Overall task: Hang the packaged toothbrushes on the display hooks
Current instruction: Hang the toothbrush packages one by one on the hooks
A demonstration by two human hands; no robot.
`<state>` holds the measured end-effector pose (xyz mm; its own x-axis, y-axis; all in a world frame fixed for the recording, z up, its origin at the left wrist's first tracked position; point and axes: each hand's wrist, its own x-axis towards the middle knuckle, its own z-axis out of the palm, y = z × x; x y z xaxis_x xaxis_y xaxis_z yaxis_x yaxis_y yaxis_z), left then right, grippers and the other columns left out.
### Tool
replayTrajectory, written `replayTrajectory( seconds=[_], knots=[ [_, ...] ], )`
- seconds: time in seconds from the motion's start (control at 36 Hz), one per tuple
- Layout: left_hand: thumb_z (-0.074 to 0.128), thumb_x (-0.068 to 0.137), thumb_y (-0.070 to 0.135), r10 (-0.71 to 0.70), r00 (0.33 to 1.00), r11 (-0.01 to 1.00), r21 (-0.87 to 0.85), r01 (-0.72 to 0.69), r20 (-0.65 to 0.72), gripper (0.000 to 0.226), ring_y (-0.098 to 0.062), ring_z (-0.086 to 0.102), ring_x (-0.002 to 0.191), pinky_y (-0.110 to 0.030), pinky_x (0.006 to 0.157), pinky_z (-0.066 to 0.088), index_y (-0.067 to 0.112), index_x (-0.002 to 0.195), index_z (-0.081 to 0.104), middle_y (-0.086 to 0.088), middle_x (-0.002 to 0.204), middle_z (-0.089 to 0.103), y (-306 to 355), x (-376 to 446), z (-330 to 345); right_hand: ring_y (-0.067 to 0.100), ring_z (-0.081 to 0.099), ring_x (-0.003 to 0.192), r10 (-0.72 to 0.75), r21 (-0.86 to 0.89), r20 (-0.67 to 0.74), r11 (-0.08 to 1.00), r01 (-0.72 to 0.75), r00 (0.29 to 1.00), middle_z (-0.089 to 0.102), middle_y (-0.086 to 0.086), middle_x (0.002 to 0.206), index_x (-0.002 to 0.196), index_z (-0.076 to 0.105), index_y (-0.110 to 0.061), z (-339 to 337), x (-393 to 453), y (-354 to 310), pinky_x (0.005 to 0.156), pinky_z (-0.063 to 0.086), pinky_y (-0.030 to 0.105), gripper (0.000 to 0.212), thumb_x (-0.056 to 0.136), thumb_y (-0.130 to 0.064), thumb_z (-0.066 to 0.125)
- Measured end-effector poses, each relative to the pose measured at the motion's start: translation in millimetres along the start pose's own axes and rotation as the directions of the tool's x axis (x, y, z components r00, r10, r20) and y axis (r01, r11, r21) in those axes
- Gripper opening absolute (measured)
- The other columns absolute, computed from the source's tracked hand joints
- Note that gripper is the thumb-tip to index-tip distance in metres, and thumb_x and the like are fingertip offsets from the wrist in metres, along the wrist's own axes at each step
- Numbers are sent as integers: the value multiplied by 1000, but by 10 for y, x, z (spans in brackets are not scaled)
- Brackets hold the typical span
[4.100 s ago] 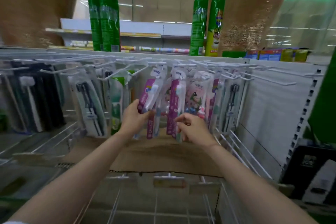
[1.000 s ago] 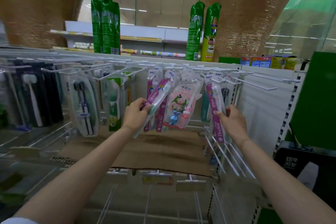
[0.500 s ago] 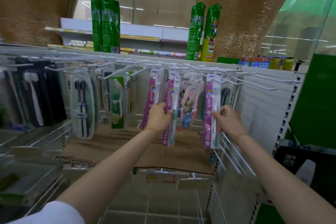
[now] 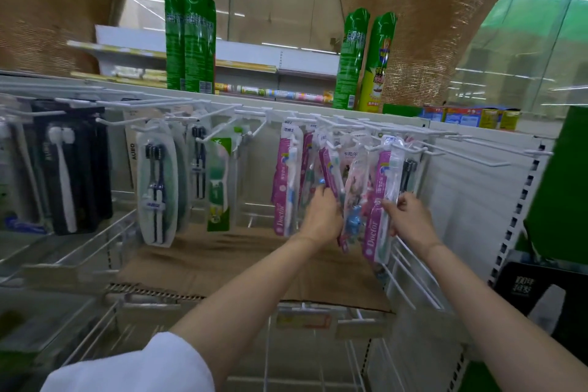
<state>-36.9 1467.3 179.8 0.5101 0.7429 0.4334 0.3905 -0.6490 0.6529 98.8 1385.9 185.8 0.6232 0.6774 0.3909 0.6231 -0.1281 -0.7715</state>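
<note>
A person's left hand point(image 4: 321, 213) has moved right from its hung pink toothbrush pack point(image 4: 286, 181) to grip a tilted middle pack point(image 4: 331, 169), while the right hand point(image 4: 410, 216) still pinches the pink pack point(image 4: 381, 200) now hanging on its hook point(image 4: 410, 145), leaving few to place

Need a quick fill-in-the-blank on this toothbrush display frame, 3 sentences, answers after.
1. The right hand pinches a pack printed with the brand word ____.
2. The tall spray cans on the top shelf are ____ in colour.
3. The long hook right of the purple pack carries ____ packs.

Answers: Doctor; green; no
</note>
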Motion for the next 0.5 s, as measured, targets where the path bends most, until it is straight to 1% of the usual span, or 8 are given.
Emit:
replayTrajectory(
  seconds=[0.08, 0.19, 0.25, 0.31, 0.33, 0.39, 0.44, 0.5],
  knots=[
    [47, 93, 3, 18, 1000, 1000, -1, -18, -2, 31, -28, 43, 126, -35, 109, 31, -2, 123, 47, -12, 139, 39, -81, -8, -42, 11, 56, 54, 11, 16, -19, 1000, -10, 1000, 61, 7, 76, 97, 48, -3, 26, -9, -26, 36, 39, 12, 24, 95, -27, 53],
    [50, 92, 5, 46, 999, 999, -2, -46, 15, 35, -28, 38, 131, -36, 110, 31, -2, 126, 46, -12, 143, 35, -194, -10, -121, 16, 57, 55, 35, 18, -34, 999, -34, 999, 63, 11, 80, 97, 50, -2, 75, -19, -51, 46, 43, 24, 27, 94, -29, 54],
    [46, 93, 4, 31, 999, 999, -11, -31, -23, 30, -30, 45, 123, -35, 105, 35, -1, 124, 46, -15, 141, 33, -246, -4, -175, 16, 57, 52, 34, 19, -52, 999, -33, 998, 63, 11, 76, 93, 50, -4, 83, -30, -73, 49, 47, 27, 24, 94, -28, 54],
    [45, 94, 7, 5, 995, 1000, -21, -7, -95, 22, -29, 50, 112, -36, 98, 38, 2, 115, 49, -16, 135, 35, -321, 3, -245, 9, 55, 43, 27, 38, -102, 999, -23, 994, 59, 10, 67, 84, 46, -9, 78, -42, -75, 47, 48, 21, 21, 94, -26, 54],
    [44, 95, 10, -4, 991, 1000, -26, 1, -131, 19, -30, 49, 110, -35, 97, 37, 1, 111, 50, -17, 133, 36, -363, 11, -281, 3, 52, 36, 22, 40, -136, 999, -17, 990, 56, 8, 62, 79, 43, -12, 71, -64, -77, 41, 43, 15, 23, 94, -25, 54],
    [44, 97, 17, -17, 982, 1000, -27, 12, -190, 20, -30, 48, 110, -34, 96, 35, 2, 105, 52, -18, 129, 41, -453, 43, -355, 0, 49, 30, 25, 49, -177, 999, -16, 984, 53, 7, 56, 73, 38, -14, 57, -95, -35, 37, 37, 13, 28, 94, -24, 54],
    [45, 96, 23, -42, 971, 999, -15, 39, -234, 21, -26, 48, 107, -34, 93, 37, 5, 105, 54, -14, 122, 45, -524, 83, -437, 7, 52, 32, 74, 79, -209, 995, -58, 975, 52, 7, 49, 73, 38, -11, 17, -123, 7, 35, 36, 14, 29, 93, -22, 55],
    [50, 94, 23, -46, 963, 999, -18, 43, -264, 20, -22, 48, 102, -32, 88, 38, 7, 104, 58, -12, 114, 50, -565, 117, -517, 23, 51, 49, 106, 29, -240, 994, -102, 965, 49, 7, 51, 65, 38, -10, -41, -168, 24, 40, 33, 17, 35, 91, -19, 60]
  ],
)
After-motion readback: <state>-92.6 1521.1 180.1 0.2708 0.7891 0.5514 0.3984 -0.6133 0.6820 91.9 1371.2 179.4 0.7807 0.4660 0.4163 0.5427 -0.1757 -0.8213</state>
